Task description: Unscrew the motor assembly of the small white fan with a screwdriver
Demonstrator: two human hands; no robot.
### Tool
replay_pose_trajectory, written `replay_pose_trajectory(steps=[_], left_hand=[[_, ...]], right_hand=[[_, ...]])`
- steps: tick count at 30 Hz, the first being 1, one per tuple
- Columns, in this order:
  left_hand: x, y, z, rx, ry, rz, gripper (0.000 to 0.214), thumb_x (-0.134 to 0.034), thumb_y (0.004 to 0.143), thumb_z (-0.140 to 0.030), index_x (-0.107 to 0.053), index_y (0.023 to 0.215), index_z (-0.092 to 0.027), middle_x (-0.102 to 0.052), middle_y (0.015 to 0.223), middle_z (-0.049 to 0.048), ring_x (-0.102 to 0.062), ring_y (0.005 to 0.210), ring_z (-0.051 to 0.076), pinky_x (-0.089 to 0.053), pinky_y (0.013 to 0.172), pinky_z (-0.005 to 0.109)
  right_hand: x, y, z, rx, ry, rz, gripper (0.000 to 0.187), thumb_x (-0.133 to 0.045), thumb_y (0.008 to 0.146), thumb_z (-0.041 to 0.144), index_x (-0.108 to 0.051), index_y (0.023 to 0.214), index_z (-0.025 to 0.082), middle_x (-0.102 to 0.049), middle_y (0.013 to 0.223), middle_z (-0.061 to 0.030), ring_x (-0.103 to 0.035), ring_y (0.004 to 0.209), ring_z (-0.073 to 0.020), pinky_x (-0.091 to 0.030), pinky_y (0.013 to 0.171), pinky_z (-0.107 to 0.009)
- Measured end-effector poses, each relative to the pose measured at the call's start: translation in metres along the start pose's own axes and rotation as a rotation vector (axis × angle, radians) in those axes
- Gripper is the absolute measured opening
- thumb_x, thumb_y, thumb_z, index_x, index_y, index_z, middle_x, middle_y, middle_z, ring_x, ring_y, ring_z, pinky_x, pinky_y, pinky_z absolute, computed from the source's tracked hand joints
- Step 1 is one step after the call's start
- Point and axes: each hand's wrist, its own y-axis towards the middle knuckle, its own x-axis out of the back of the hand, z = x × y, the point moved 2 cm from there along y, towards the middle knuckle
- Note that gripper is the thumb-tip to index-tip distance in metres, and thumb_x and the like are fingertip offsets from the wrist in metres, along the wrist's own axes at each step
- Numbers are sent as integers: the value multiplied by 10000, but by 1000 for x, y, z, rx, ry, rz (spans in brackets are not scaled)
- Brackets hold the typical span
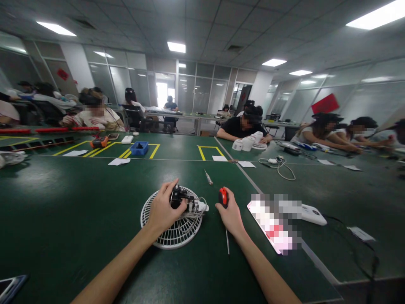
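Note:
My left hand is closed around a small black fan motor that sits on a white round fan grille lying flat on the green table. White wires and a white plug part trail from the motor to the right. My right hand grips a screwdriver with a red and black handle; its thin metal shaft points back toward me beneath the wrist. A second slim screwdriver lies on the table just beyond both hands.
A phone and a white device lie to my right, with a black cable running off it. Another phone sits at the near left edge. Several people work at tables around the room. A blue tray stands farther back.

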Motion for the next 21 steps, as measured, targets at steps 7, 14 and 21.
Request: replay_pose_trajectory(steps=[7, 14, 21], left_hand=[[14, 5, 11, 32, -36, 37, 618, -671, 816, -388, -565, 1392, -188, -647, 1216, 100, -669, 1069, 262, -561, 963, 422], [59, 9, 39, 134, 10, 82, 757, -639, 765, -507, -544, 1426, -150, -685, 1209, 116, -678, 1089, 294, -540, 1010, 466], [139, 4, 99, 391, 242, 133, 838, -612, 802, -613, -388, 1536, -276, -717, 1256, -16, -675, 1149, 261, -490, 1056, 501]], right_hand=[[0, 4, -14, 192, -669, 149, 566, -538, 878, 210, -528, 1443, 188, -612, 1257, -173, -557, 1149, -341, -426, 980, -488], [-5, 6, -12, 294, -779, 128, 463, -475, 974, 306, -570, 1410, 182, -565, 1369, -195, -491, 1290, -347, -404, 1036, -509], [-7, 4, -9, 361, -864, 157, 459, -454, 986, 278, -559, 1425, 196, -575, 1382, -182, -456, 1337, -333, -374, 1076, -497]])
